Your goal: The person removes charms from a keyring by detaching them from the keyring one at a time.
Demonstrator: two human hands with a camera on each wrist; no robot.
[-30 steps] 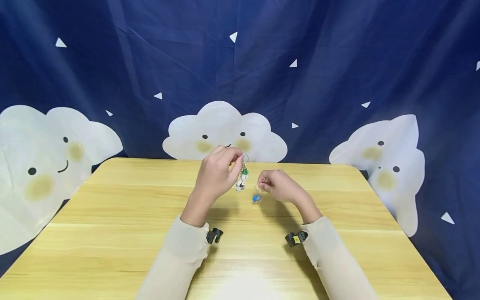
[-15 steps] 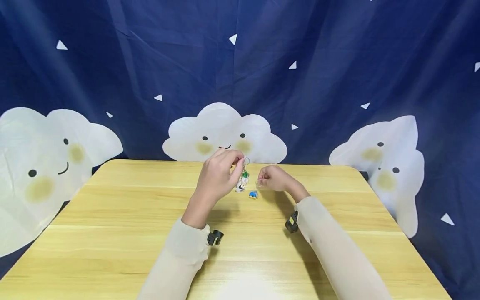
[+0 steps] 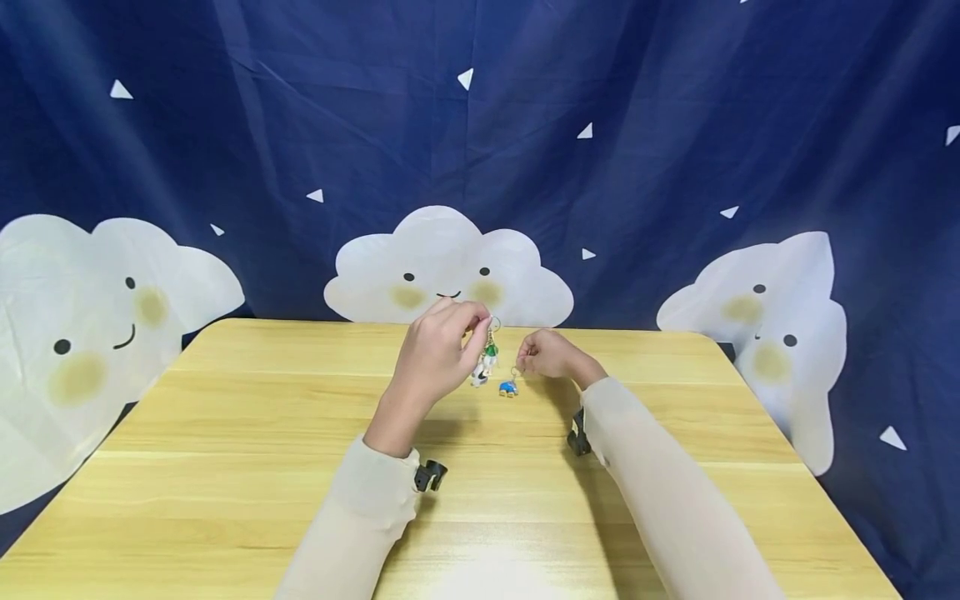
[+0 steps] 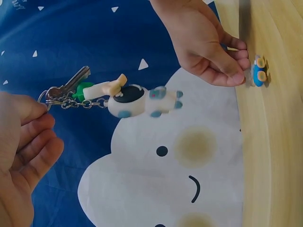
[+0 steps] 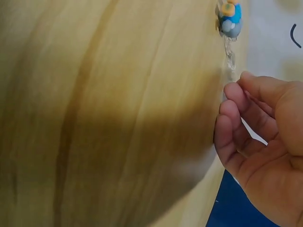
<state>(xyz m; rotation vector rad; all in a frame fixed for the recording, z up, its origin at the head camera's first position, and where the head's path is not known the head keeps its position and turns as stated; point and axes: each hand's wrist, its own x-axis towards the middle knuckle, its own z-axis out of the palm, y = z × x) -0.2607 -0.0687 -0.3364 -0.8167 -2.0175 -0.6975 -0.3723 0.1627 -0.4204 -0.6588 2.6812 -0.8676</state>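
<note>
The left hand (image 3: 441, 350) pinches a ring (image 4: 40, 94) between thumb and forefinger, and beyond those fingertips hang a key (image 4: 73, 85), a green charm (image 4: 82, 91) and a white figure (image 4: 139, 101). The right hand (image 3: 552, 355), thumb and forefinger together, pinches a chain (image 5: 230, 60), the blue charm (image 3: 508, 389) just below its fingertips, touching or nearly touching the table (image 3: 225, 467).

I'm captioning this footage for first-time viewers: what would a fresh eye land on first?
Probably the smiling middle cloud on the dark blue curtain, just behind the far edge of the wooden table. Next, in front of it, the left hand holds up a key ring from which a key and a white astronaut-like figure hang. To its right, the right hand holds a small blue charm, lower down.
</note>
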